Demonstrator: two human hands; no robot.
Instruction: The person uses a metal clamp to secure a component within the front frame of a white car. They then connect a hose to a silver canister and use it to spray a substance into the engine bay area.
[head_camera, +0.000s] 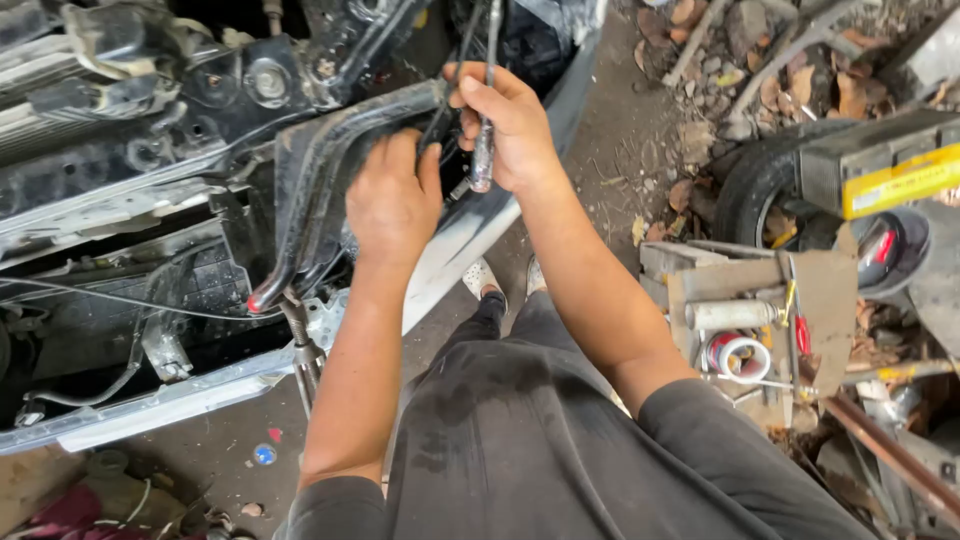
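Observation:
My left hand (392, 200) presses into the corner of a car's front end, fingers tucked behind a curved black frame bar (310, 170); what it grips is hidden. My right hand (510, 125) is closed around a screwdriver (484, 150) with a clear handle, held upright, its shaft rising toward black cables (470, 40). Both hands sit close together above the grey bumper edge (470, 225).
The open engine bay (130, 150) fills the left. A tyre (750, 185) and a battery with a yellow side (880, 160) lie at right. A wooden stand (740, 300) holds a tape roll, a tube and small tools. Rubble and leaves cover the dirt ground.

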